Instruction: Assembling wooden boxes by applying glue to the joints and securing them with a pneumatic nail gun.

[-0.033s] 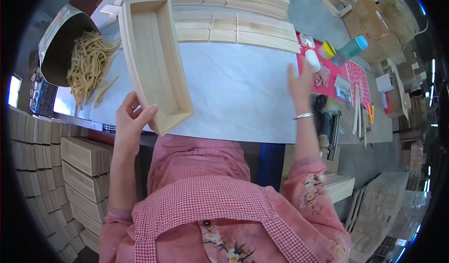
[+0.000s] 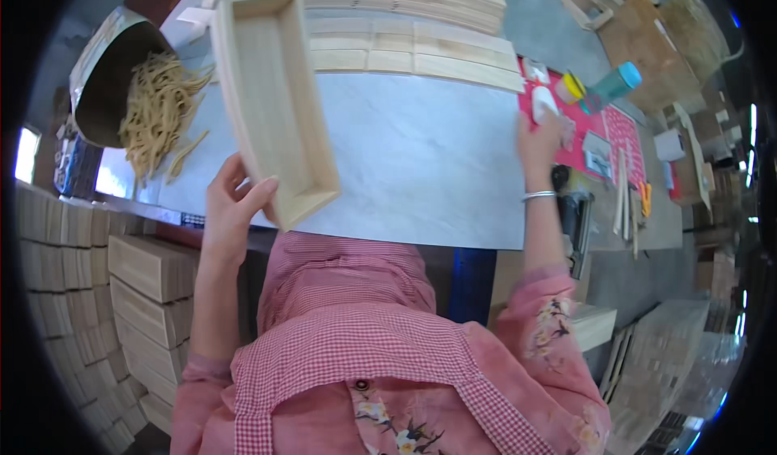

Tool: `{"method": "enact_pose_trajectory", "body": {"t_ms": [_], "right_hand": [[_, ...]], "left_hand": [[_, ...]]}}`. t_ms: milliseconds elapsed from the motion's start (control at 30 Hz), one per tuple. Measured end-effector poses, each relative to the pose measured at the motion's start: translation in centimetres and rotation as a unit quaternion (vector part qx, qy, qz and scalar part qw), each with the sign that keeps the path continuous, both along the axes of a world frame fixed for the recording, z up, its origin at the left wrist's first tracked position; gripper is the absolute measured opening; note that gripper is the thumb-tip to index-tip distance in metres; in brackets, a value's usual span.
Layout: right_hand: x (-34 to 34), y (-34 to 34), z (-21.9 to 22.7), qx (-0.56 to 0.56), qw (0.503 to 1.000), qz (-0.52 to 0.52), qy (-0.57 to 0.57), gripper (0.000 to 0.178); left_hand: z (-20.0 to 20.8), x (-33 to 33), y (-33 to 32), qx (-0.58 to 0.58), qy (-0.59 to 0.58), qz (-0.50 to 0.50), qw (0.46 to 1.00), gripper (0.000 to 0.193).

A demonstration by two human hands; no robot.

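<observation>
My left hand (image 2: 241,200) grips the near end of a long, shallow box of pale bare wood (image 2: 275,99), thumb over the rim and fingers at its outer side. The box is tilted over the table, its hollow side facing up and toward me. My right hand (image 2: 540,143) is at the table's right side, at the lower end of a white bottle (image 2: 543,101). Its fingertips overlap the bottle's base, and whether they close on it is not clear. A crumpled pink cloth (image 2: 568,131) lies beside that hand, partly covered.
Wooden slats (image 2: 421,50) lie in rows at the back of the white table (image 2: 413,155). Left, a tipped container (image 2: 97,91) spills yellowish strips (image 2: 158,103). A teal bottle (image 2: 611,87), yellow-lidded jar (image 2: 571,88) and orange-handled tool (image 2: 645,198) are on the right. Wooden boxes (image 2: 150,269) are stacked lower left.
My right hand has moved right, from the left of the white bottle to its lower end. My left hand still holds the box in nearly the same pose. The whole view has shifted slightly.
</observation>
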State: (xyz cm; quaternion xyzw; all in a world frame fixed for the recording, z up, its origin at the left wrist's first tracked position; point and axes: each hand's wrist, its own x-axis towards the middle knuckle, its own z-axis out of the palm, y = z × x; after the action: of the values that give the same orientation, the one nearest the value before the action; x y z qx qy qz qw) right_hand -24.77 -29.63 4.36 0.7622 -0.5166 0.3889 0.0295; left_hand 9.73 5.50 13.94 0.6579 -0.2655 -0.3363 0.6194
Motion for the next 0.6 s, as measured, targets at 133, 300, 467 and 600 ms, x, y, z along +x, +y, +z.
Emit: {"method": "enact_pose_trajectory", "body": {"t_ms": [133, 300, 467, 600], "right_hand": [[-9.0, -6.8, -1.4, 0.0, 0.996, -0.048, 0.074, 0.042], [-8.1, -9.4, -2.9, 0.067, 0.961, -0.173, 0.206, 0.054], [-7.7, -10.1, -2.5, 0.136, 0.968, -0.204, 0.046, 0.057], [-9.1, -10.2, -0.8, 0.144, 0.935, -0.197, -0.258, 0.058]], "left_hand": [[0.3, -0.3, -2.9, -0.023, 0.019, -0.05, 0.998, 0.048], [1.2, -1.2, -3.3, -0.031, -0.017, 0.012, 0.999, 0.048], [1.0, -0.8, -3.1, -0.003, -0.011, 0.029, 1.0, 0.052], [0.9, -0.7, -3.2, 0.014, 0.004, 0.035, 0.999, 0.053]]}}
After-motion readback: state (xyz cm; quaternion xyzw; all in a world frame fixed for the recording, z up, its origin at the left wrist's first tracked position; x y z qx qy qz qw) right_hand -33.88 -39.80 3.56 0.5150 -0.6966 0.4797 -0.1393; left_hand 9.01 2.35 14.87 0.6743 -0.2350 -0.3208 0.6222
